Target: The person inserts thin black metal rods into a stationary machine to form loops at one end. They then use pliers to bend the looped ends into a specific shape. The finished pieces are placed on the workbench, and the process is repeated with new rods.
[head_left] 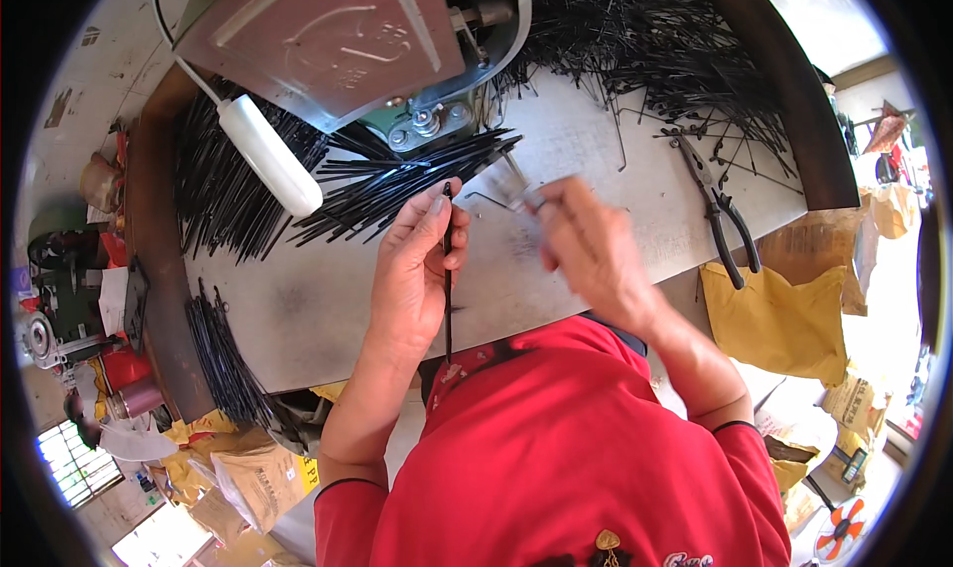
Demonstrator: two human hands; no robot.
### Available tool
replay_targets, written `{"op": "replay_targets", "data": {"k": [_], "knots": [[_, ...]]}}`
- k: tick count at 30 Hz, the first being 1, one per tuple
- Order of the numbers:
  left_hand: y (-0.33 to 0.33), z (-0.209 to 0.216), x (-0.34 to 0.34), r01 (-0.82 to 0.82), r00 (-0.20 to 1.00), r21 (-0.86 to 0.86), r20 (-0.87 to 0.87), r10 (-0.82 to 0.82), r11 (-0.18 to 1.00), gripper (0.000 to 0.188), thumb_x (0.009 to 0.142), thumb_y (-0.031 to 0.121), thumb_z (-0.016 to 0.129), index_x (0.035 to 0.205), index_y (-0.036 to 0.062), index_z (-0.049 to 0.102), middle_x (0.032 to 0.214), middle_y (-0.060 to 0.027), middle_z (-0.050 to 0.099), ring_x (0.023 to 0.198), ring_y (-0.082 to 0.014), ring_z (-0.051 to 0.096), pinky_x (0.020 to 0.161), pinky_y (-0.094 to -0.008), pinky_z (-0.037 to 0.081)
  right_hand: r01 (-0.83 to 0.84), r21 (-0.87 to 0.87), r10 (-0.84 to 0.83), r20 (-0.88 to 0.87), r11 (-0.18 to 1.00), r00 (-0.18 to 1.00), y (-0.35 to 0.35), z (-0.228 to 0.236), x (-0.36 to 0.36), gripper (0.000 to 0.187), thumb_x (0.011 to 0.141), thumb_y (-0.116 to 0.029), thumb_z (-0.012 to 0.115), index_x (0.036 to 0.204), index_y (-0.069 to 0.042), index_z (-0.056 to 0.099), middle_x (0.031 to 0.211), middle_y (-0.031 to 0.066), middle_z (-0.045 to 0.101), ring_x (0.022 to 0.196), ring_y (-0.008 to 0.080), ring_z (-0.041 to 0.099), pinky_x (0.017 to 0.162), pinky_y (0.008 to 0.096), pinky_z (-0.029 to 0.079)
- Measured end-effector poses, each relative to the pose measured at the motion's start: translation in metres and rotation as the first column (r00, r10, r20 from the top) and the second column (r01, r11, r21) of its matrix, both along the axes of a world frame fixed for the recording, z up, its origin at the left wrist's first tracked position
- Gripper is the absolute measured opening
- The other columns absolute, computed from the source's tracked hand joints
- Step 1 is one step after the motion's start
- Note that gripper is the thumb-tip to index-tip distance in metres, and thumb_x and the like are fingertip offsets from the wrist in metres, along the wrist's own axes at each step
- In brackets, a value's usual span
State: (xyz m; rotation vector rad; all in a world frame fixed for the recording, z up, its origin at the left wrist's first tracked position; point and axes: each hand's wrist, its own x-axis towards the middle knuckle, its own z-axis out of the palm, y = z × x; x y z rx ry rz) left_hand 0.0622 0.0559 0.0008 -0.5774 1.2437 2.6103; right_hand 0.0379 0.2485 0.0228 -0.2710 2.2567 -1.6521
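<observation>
My left hand [415, 264] is closed around a thin black rod [448, 299], held upright in the picture with its lower end near my red shirt. To the right, my right hand [588, 244] is blurred by motion, its fingers curled. A smeared greyish shape [518, 185] shows at its fingertips, too blurred to name. Just beyond my left hand, a loose pile of black rods [397, 185] lies on the metal worktable [328, 309]. A red-brown machine [318, 41] with a bolted green base [427, 125] stands behind this pile.
Pliers with black handles [730, 224] lie at the table's right edge. Thin black wires [655, 41] heap up at the back right. More rods [233, 190] cover the left, beside a white lamp-like tube [268, 155]. Another bundle [223, 358] sits at the front left. Raised dark sides [794, 90] border the table.
</observation>
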Motion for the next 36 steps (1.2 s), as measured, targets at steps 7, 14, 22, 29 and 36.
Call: {"op": "replay_targets", "data": {"k": [7, 14, 22, 29, 36], "knots": [[0.007, 0.0, 0.0, -0.053, 0.997, 0.055, 0.058, 0.05, 0.997, 0.024, 0.093, 0.011, 0.058, 0.116, 0.004, 0.059, 0.091, -0.0011, 0.059, 0.076, -0.0075, 0.052, 0.059, -0.0199, 0.039, -0.074, -0.023, 0.074, 0.006, 0.997, 0.997, -0.018, -0.01, 0.015, 0.018, 0.092, -0.015, 0.057, 0.095, 0.001, 0.049, 0.055, 0.016, 0.053, 0.049, 0.0311, 0.057, 0.047, 0.0388, 0.043], [0.011, 0.0, -0.004, 0.003, 0.999, 0.06, 0.041, -0.005, 0.998, 0.023, 0.093, 0.012, 0.057, 0.114, 0.0046, 0.06, 0.089, 0.0004, 0.058, 0.077, -0.0076, 0.051, 0.061, -0.02, 0.039, 0.081, -0.024, -0.082, -0.041, 0.996, 0.996, -0.016, -0.017, 0.014, 0.02, 0.091, -0.015, 0.058, 0.093, 0.002, 0.049, 0.054, 0.0178, 0.053, 0.051, 0.0363, 0.056, 0.048, 0.0399, 0.043], [0.013, -0.008, -0.004, 0.009, 0.999, 0.015, 0.042, -0.01, 1.0, 0.022, 0.092, 0.013, 0.059, 0.113, 0.0057, 0.06, 0.088, 0.0005, 0.059, 0.076, -0.0073, 0.05, 0.059, -0.0186, 0.038, 0.059, 0.053, -0.051, -0.131, 0.997, 0.99, -0.013, -0.029, 0.012, 0.019, 0.093, -0.018, 0.058, 0.092, 0.0, 0.052, 0.048, 0.0054, 0.049, 0.041, 0.0141, 0.05, 0.042, 0.0295, 0.038], [0.019, -0.012, -0.005, 0.011, 1.0, -0.048, 0.023, -0.01, 0.999, 0.023, 0.093, 0.016, 0.06, 0.114, 0.0063, 0.058, 0.086, 0.0008, 0.058, 0.073, -0.0055, 0.048, 0.056, -0.0175, 0.037, 0.138, -0.044, -0.143, -0.143, 0.989, 0.979, -0.021, -0.038, 0.013, 0.021, 0.093, -0.02, 0.058, 0.092, 0.0, 0.052, 0.05, 0.0069, 0.05, 0.043, 0.0127, 0.05, 0.043, 0.0295, 0.037], [0.016, -0.019, -0.006, 0.001, 1.0, -0.049, 0.018, 0.0, 0.999, 0.023, 0.093, 0.015, 0.059, 0.114, 0.006, 0.058, 0.082, -0.0002, 0.058, 0.066, -0.0054, 0.048, 0.048, -0.0167, 0.034, 0.1, -0.079, -0.104, -0.042, 0.992, 0.994, -0.021, -0.03, 0.006, 0.018, 0.09, -0.017, 0.056, 0.081, -0.004, 0.049, 0.055, 0.0127, 0.057, 0.048, 0.029, 0.059, 0.044, 0.0361, 0.043]]}}
